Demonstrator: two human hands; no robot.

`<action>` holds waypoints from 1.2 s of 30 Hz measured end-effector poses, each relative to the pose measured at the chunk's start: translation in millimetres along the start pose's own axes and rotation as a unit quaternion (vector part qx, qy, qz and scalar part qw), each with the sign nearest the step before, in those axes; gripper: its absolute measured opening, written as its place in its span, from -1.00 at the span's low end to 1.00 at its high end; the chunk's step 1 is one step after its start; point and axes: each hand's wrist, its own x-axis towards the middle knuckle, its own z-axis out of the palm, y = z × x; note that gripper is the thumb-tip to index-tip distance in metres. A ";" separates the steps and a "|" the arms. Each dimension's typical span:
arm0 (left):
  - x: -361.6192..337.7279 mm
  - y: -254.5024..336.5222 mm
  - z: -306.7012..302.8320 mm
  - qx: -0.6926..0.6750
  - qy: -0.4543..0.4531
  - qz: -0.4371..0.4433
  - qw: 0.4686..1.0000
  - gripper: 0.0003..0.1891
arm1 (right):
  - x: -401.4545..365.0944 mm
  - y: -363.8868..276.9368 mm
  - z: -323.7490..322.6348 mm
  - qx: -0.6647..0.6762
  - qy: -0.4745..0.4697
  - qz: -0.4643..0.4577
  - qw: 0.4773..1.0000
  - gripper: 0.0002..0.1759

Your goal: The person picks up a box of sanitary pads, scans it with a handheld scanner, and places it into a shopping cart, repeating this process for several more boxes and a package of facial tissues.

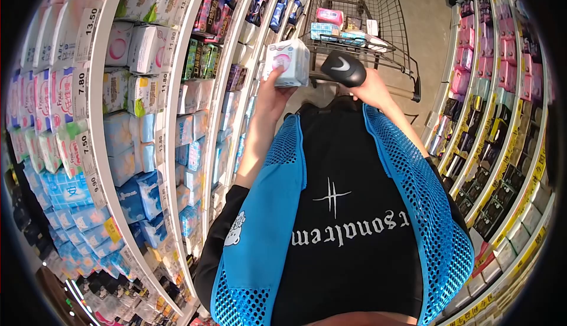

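My left hand (273, 94) is wrapped round the lower left side of a white and pale blue package (293, 61) with a pink round mark, held up in front of the shelves. To its right, my right hand (372, 90) grips a black handheld scanner (344, 69), whose rounded head points left toward the package. A gap separates the scanner from the package. The scanner's handle is mostly hidden behind its head and my fingers.
A wire shopping cart (396, 42) stands ahead, with a pink pack (329, 16), a light blue pack (325, 29) and other packages in it. Tall shelves (106, 90) of packaged goods line the left; more shelves (502, 107) stand at the right.
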 end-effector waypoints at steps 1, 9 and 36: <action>1.9 -0.2 4.9 0.012 -0.001 -0.014 1.000 -0.39 | 2.2 11.8 -2.0 -0.009 0.044 0.019 0.999 -0.72; 46.3 16.7 68.8 0.186 0.007 0.059 0.981 -0.09 | 9.7 161.9 -37.1 -0.082 0.186 0.130 0.970 -0.57; 248.0 -40.5 95.1 0.839 -0.100 0.242 0.477 -0.57 | -10.3 168.2 -50.5 0.246 0.093 0.133 0.956 -0.66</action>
